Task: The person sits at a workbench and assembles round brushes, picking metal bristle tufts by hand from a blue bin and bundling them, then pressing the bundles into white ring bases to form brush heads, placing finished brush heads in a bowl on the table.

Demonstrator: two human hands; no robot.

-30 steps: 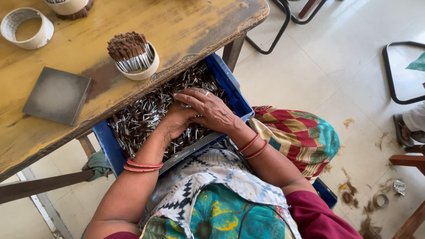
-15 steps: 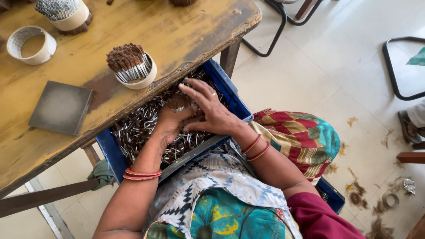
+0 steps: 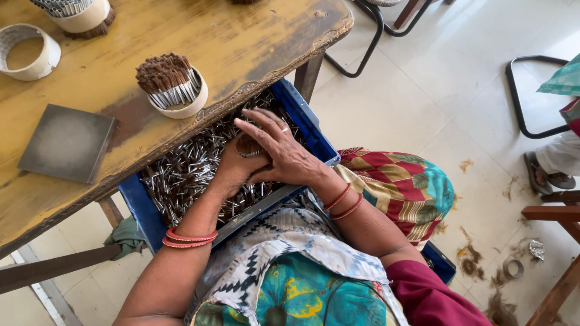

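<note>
A person is sitting at a worn yellow wooden counter (image 3: 254, 36), seen from above, with both hands reaching into a blue plastic crate (image 3: 302, 118) that is resting on the lap and tucked partly under the counter's edge. The crate is holding a loose heap of thin metal pins (image 3: 181, 175), silver with dark ends.

The left hand (image 3: 238, 166) is curling in a closed grip around a small upright bundle of pins (image 3: 248, 145), brown tips showing at the top. The right hand (image 3: 284, 151) is lying over and against the left one, its fingers spread and half open, cupping the side of the bundle rather than clamping it; a ring is showing on one finger. Red bangles are sitting on both wrists.

On the counter, just beyond the crate, a short white ring-shaped holder (image 3: 181, 99) is standing packed with upright pins, brown tips uppermost. To its left a flat dark grey square plate (image 3: 66, 142) is lying. Farther off, an empty white ring (image 3: 27, 51) is sitting near the left edge, and another filled holder (image 3: 78, 15) is standing at the top edge.

On the tiled floor (image 3: 435, 90) to the right, brown scraps are lying scattered, and another person's sandalled foot (image 3: 547, 172) is showing at the edge.
</note>
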